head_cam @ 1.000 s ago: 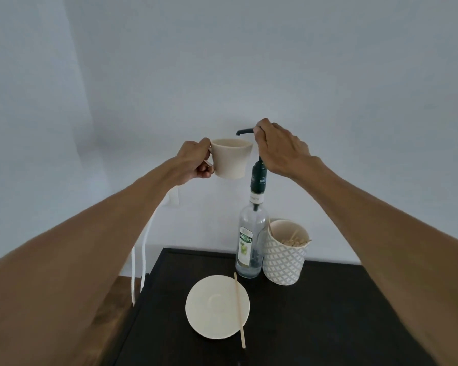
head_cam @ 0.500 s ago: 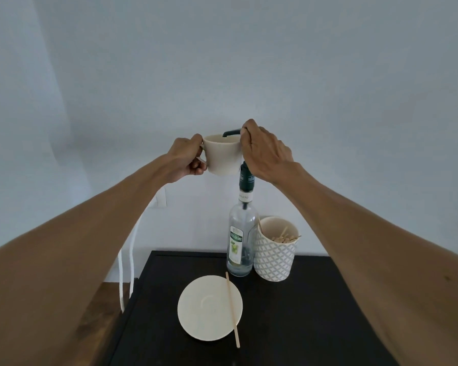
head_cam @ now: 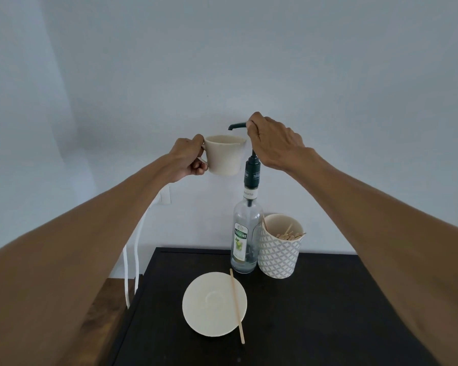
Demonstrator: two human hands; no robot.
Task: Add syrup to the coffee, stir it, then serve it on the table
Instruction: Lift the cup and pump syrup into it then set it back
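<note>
My left hand (head_cam: pixel 187 159) grips the handle of a cream coffee cup (head_cam: pixel 224 157) and holds it in the air, rim just under the dark pump spout (head_cam: pixel 236 126). My right hand (head_cam: pixel 271 140) sits on top of the pump head of the clear syrup bottle (head_cam: pixel 246 239), fingers curled over it. The pump stem shows raised above the dark collar. The bottle stands at the back of the dark table (head_cam: pixel 315 313). A cream saucer (head_cam: pixel 214 303) lies on the table with a wooden stir stick (head_cam: pixel 237 306) across its right side. The cup's contents are hidden.
A white patterned holder (head_cam: pixel 279 253) with several wooden sticks stands right of the bottle. White cords (head_cam: pixel 132 260) hang at the wall left of the table. A wooden floor or surface (head_cam: pixel 103 307) shows beyond the table's left edge.
The pump head has come back up with my right hand after being pressed low half a second ago. The cup stays under the spout in my left hand.
</note>
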